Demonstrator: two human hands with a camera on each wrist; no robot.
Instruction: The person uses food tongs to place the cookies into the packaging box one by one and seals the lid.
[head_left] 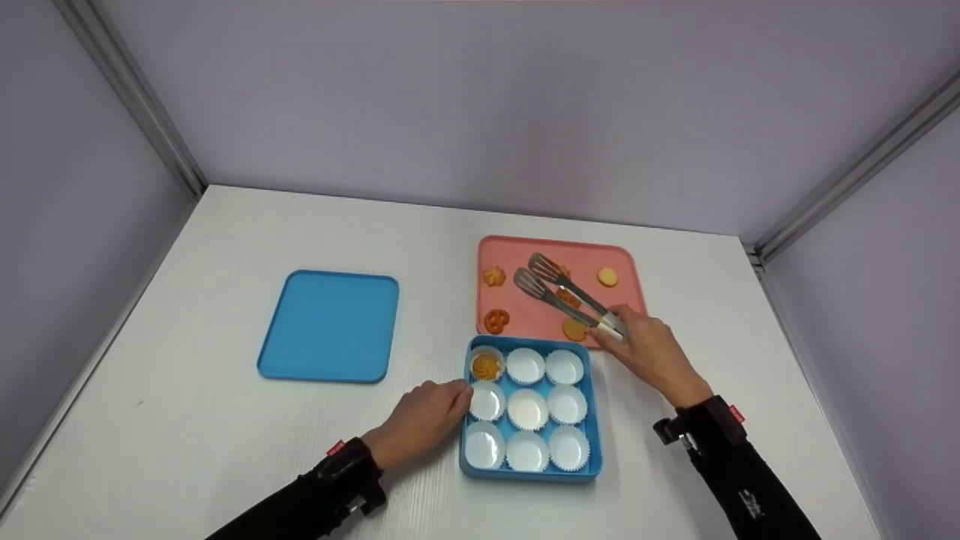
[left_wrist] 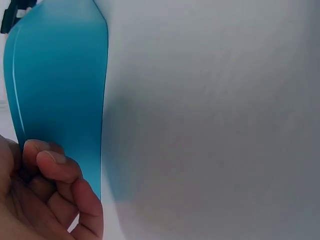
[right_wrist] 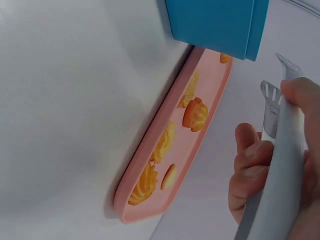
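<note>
My right hand [head_left: 651, 351] grips a pair of metal tongs [head_left: 559, 295], their slotted ends spread apart above the pink tray [head_left: 525, 246]. Nothing is between those ends. Cookies lie on the tray, among them a swirl cookie [head_left: 493, 276], a pretzel [head_left: 496, 321] and a pale round cookie [head_left: 607, 277]. In front of the tray stands a blue box [head_left: 531, 475] lined with white paper cups [head_left: 526, 366]. One swirl cookie [head_left: 485, 367] sits in its far left cup. My left hand [head_left: 424, 420] holds the box's left wall at the rim, fingers curled against the outside.
A flat blue tray or lid [head_left: 330, 326] lies to the left on the white table [head_left: 187, 390]. Grey panels [head_left: 525, 112] enclose the table at the back and both sides. The box's far wall is close against the pink tray's near edge.
</note>
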